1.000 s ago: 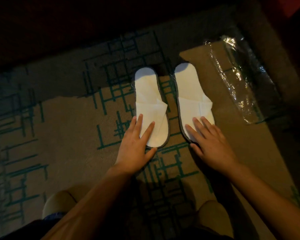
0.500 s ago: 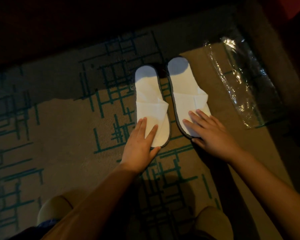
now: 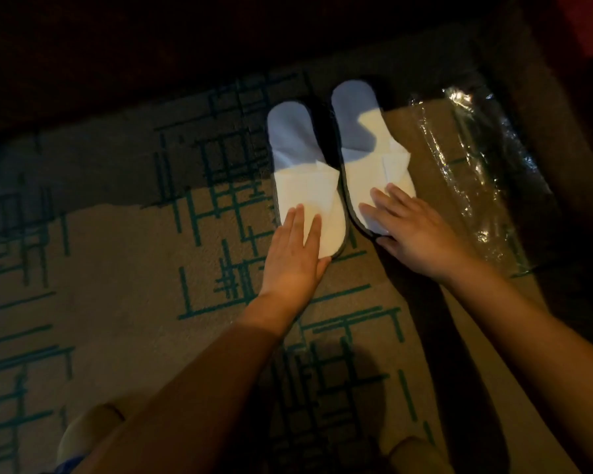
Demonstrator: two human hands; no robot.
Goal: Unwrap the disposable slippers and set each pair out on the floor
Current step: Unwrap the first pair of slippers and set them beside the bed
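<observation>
Both our hands lie flat and open, gripping nothing: the left hand (image 3: 293, 258) presses its fingers on the toe end of the left slipper (image 3: 305, 186), and the right hand (image 3: 413, 230) rests the same way on the right slipper (image 3: 367, 155). We see the two white slippers bare of wrapping, side by side on the carpet (image 3: 124, 268), nearly touching, the right one set a little further from us. Their far ends lie in shadow. Just right of them lies the clear wrapper (image 3: 476, 172), crumpled and apparently empty.

We judge this pair unwrapped and set out, with only a last straightening in hand. We cannot tell whether more pairs wait, since none shows in this view. The wrapper would still need clearing away.
</observation>
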